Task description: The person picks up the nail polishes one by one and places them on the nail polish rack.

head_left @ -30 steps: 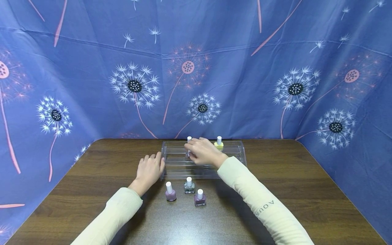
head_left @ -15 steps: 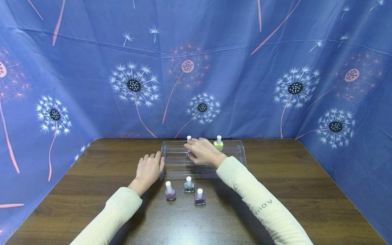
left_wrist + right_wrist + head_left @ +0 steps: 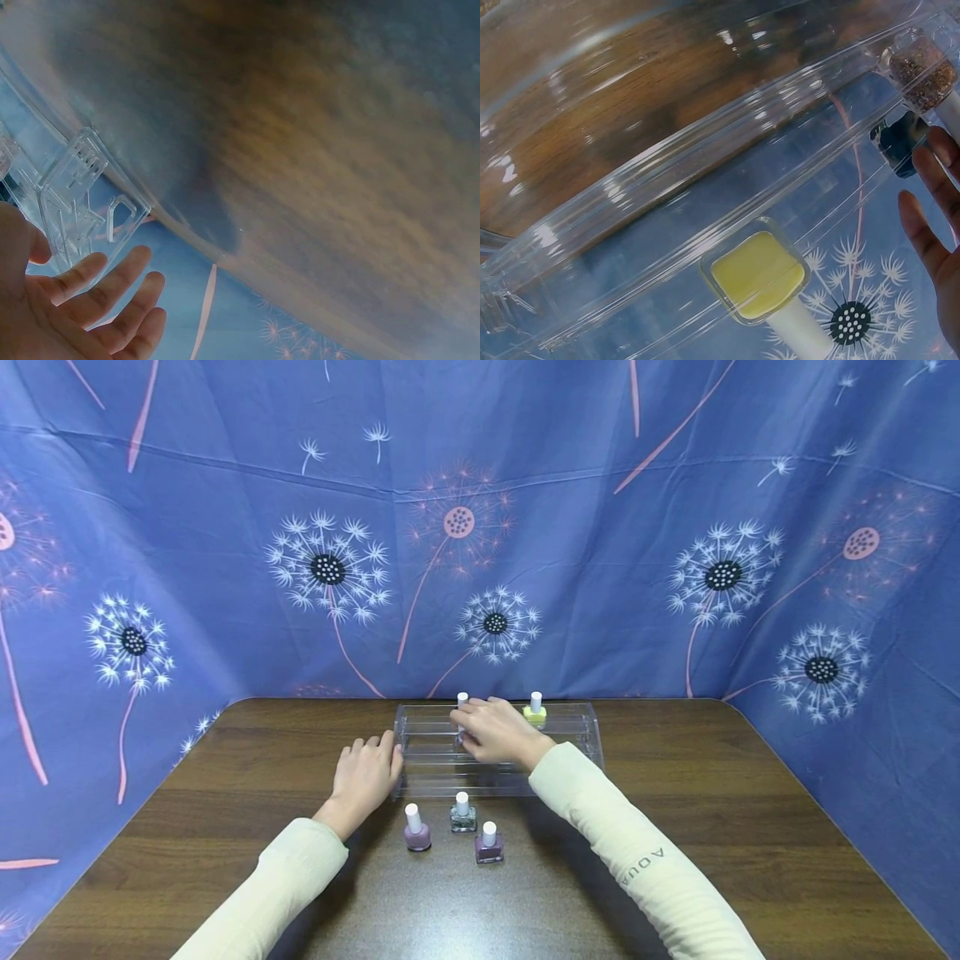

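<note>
Three nail polish bottles, head view: lilac [image 3: 417, 837], smoky glitter [image 3: 463, 818] and plum [image 3: 489, 847] are seen upright on the wooden table [image 3: 690, 802], in front of the rack, untouched.
Clear tiered rack [image 3: 435, 769], head view: the yellow polish bottle [image 3: 535, 716] is held upright in the rear tier; another white-capped bottle is partly hidden by the right hand [image 3: 495, 731].
Last second, head view: almost nothing has been changed; hands and bottles are found in the same places. The handling at the rack is judged to be at a pause, with nothing carried off.
Left hand [image 3: 365, 774], left wrist view: its fingers are extended and relaxed beside the rack's end panel, with nothing grasped; in the head view the end is touched.
Copper-glitter bottle [image 3: 922, 73], right wrist view: it is seen at the rack, near the dark teal bottle [image 3: 898, 146]; whether it is fully seated cannot be told.
Right hand, right wrist view: the copper-glitter bottle's white cap [image 3: 949, 112] is judged to be pinched by the curled fingers, though the contact is mostly out of frame.
</note>
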Demonstrator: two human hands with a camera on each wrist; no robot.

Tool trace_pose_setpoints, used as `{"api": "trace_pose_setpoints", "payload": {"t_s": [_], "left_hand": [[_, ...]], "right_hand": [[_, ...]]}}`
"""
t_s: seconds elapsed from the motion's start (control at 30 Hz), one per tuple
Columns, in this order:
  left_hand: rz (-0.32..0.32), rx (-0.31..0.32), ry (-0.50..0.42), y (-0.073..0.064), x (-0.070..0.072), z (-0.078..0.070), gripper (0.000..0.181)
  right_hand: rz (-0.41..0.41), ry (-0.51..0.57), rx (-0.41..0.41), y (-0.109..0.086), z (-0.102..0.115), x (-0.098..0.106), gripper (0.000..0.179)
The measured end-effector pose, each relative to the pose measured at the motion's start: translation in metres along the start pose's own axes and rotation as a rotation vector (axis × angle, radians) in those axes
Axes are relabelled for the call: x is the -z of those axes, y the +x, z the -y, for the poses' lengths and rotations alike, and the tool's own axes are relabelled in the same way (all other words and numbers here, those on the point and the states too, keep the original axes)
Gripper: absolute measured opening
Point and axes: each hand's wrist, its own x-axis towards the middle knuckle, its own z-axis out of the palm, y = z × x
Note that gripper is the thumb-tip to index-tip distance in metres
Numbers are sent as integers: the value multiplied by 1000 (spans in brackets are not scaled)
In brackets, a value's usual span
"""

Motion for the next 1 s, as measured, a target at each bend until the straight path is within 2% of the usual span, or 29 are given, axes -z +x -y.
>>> {"api": "trace_pose_setpoints", "payload": {"t_s": [0.43,0.77,1.0], "left_hand": [[-6,-7,6,0,-1,0,22],[-20,-15,11,0,-1,1,23],[-16,-13,8,0,-2,1,22]], "right_hand": [[-16,-2,-12,-1,-1,2,12],[-38,19,-21,-3,-4,13,14],[-65,6,-4,-7,-7,20,25]]}}
